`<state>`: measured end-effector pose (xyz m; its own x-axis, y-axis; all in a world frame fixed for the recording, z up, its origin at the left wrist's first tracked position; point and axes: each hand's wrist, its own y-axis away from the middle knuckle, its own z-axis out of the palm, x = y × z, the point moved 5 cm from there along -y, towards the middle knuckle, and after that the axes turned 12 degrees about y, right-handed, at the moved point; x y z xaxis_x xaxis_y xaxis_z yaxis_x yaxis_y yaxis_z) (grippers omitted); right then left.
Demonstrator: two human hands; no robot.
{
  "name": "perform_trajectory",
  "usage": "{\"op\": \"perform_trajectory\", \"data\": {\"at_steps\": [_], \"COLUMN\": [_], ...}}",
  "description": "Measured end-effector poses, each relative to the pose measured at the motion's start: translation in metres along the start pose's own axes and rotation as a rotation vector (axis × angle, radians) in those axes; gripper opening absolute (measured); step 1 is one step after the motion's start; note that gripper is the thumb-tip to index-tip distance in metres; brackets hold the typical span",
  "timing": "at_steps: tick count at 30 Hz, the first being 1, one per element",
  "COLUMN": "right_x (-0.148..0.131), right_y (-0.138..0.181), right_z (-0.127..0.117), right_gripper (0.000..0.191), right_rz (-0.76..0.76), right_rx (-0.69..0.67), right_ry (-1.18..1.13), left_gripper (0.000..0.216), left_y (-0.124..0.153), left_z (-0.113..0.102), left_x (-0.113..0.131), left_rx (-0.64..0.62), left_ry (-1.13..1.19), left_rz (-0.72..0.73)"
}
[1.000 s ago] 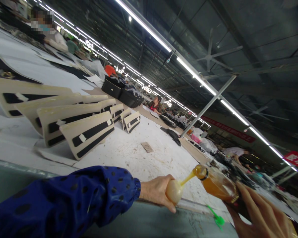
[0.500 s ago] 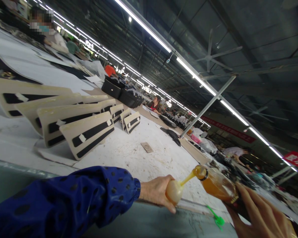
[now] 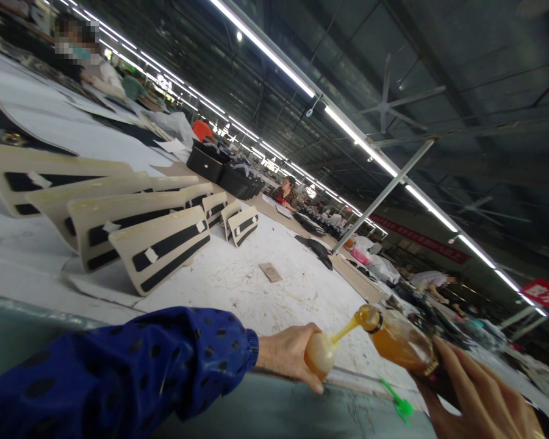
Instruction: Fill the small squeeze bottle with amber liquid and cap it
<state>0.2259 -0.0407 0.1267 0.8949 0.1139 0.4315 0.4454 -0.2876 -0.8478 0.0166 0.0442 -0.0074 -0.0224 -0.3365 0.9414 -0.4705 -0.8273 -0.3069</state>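
My left hand point(image 3: 293, 353), in a blue dotted sleeve point(image 3: 183, 353), is closed around a small rounded translucent bottle point(image 3: 320, 356) with amber liquid low inside. My right hand point(image 3: 480, 384) grips a larger clear bottle point(image 3: 400, 341) of amber liquid, tipped with its neck toward the small one. A thick yellow stream point(image 3: 345, 329) runs from its mouth into the small bottle. Below the tilted bottle, at the table's front edge, lies a green cap with a long thin spout point(image 3: 400, 403).
Several cream curved panels with black strips point(image 3: 165, 247) stand on the white table point(image 3: 238, 292) at left. A small tan piece point(image 3: 270, 272) lies mid-table. Black bins point(image 3: 226, 174) and dark pieces point(image 3: 318, 249) are farther back. A person point(image 3: 287, 194) sits beyond; others work at far left and right.
The yellow stream still runs between the two bottles. Both hands stay in nearly the same place, and nothing else has visibly moved.
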Motion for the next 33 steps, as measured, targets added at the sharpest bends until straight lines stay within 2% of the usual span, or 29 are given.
{"op": "perform_trajectory", "data": {"at_steps": [18, 26, 33], "right_x": [-0.0012, 0.0014, -0.0033], "right_y": [0.0005, 0.0034, 0.0012], "right_z": [-0.0009, 0.0017, 0.0003], "right_gripper": [0.054, 0.053, 0.047], "right_rz": [0.017, -0.008, 0.046], "right_rx": [0.011, 0.013, -0.012], "right_ry": [-0.029, -0.013, -0.026], "left_gripper": [0.074, 0.081, 0.084], "left_y": [0.0006, -0.0021, -0.0010], "left_z": [0.0001, -0.0007, 0.0008], "left_x": [0.0014, -0.0015, 0.0002], "left_rx": [-0.012, -0.023, -0.021], "left_ry": [0.010, 0.000, -0.005], "left_rz": [0.004, -0.013, -0.017]}}
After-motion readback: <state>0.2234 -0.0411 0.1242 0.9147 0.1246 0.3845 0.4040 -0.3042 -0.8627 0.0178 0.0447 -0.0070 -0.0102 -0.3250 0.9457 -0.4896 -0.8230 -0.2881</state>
